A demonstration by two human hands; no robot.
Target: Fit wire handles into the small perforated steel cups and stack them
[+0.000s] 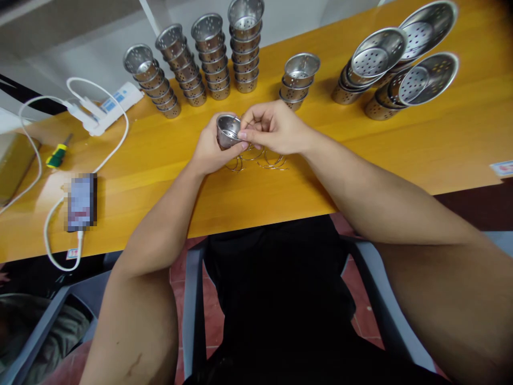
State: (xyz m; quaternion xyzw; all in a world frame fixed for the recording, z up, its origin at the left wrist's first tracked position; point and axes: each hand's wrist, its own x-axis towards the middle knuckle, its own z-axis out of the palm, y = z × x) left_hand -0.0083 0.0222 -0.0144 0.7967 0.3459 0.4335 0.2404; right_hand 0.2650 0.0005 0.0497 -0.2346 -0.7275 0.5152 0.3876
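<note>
My left hand [214,144] is wrapped around a small perforated metal cup [229,128], its opening tilted up toward me. At the cup's right rim, my right hand [266,125] has its thumb and fingers pinched together. Whatever sits in that pinch is too small to make out, and the fingers partly cover the rim. Several thin curved metal wires [274,160] lie on the table just below both hands. Behind the right hand stands a short stack of perforated cups [298,80], its lower part partly hidden by the hand.
Tall stacks of perforated cups [212,59] line the back of the yellow table [256,206]. Leaning stacks with wide, flared mouths [401,69] stand at right. On the left are a white power strip [114,107], a green-yellow screwdriver [59,154] and a phone [82,203] with its cable.
</note>
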